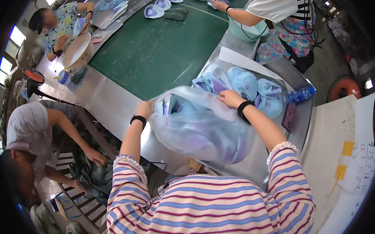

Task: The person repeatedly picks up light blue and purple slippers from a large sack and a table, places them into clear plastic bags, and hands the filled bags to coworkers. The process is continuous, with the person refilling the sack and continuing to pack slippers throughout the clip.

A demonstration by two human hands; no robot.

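A clear plastic bag (203,136) hangs between my hands over the metal tabletop, its mouth spread wide. Light blue and purple fabric pieces, which look like shoe uppers, show through its thin wall. My left hand (144,109) is closed on the left side of the bag's rim. On the right, my right hand (231,98) pinches the rim close to the pile. Just beyond the bag lie several loose light blue shoe uppers (242,83) with purple parts. Some of my fingertips are hidden by the plastic.
A green conveyor belt (156,54) runs ahead, bearing uppers and dark shoe lasts (175,13). A blue bottle (302,94) and a phone (289,117) lie at the right. Co-workers stand at far left and far right; another bends over a rack of lasts (94,175).
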